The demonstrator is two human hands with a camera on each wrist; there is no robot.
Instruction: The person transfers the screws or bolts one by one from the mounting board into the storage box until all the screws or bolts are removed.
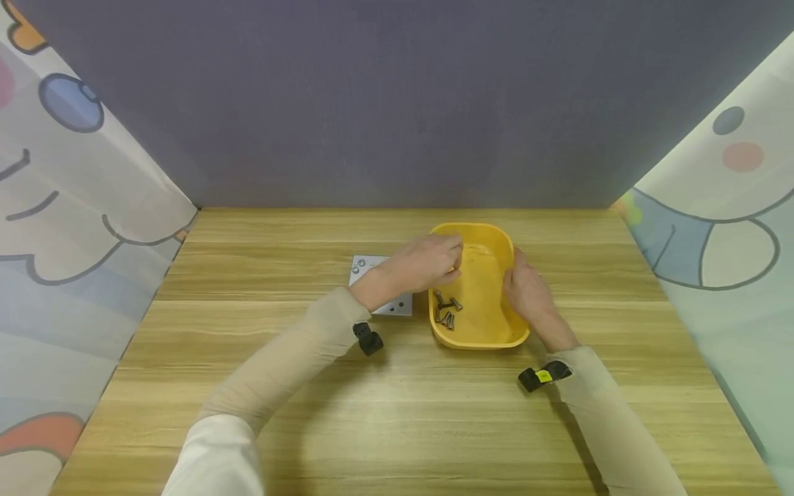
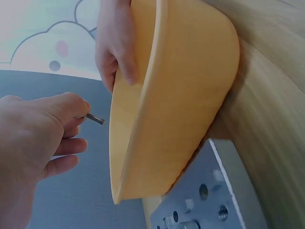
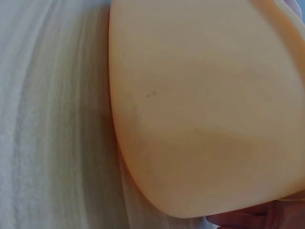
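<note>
My left hand (image 1: 428, 263) is raised over the left rim of a yellow plastic tub (image 1: 490, 337). Between thumb and forefinger it pinches a small metal screw (image 2: 96, 119), whose threaded end sticks out in the left wrist view. My right hand (image 1: 532, 293) grips the tub's right wall, with part of the hand reaching over the rim. Several more screws (image 1: 445, 319) lie in the tub's near left part. Left of the tub, partly hidden under my left forearm, is a grey metal block (image 2: 205, 176) with drilled holes and some screws in it.
Tub and block rest on a wood-grain table (image 1: 397, 420). A dark grey panel (image 1: 397, 103) rises behind the table. Cartoon-printed curtains (image 1: 80, 207) hang along both sides.
</note>
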